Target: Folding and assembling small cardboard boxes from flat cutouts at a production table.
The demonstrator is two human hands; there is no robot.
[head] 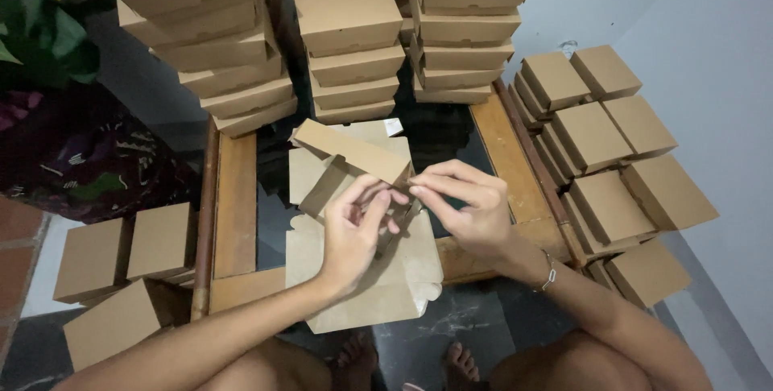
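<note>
Both hands work a half-folded cardboard box near the middle of the worktop. The left hand and right hand each keep a narrow pinching grip on its flap. Folded box stacks stand far; more boxes crowd the right.

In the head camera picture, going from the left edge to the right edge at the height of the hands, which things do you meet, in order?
Closed boxes on the floor → wooden table frame → left hand → right hand → closed boxes piled by the wall.
</note>
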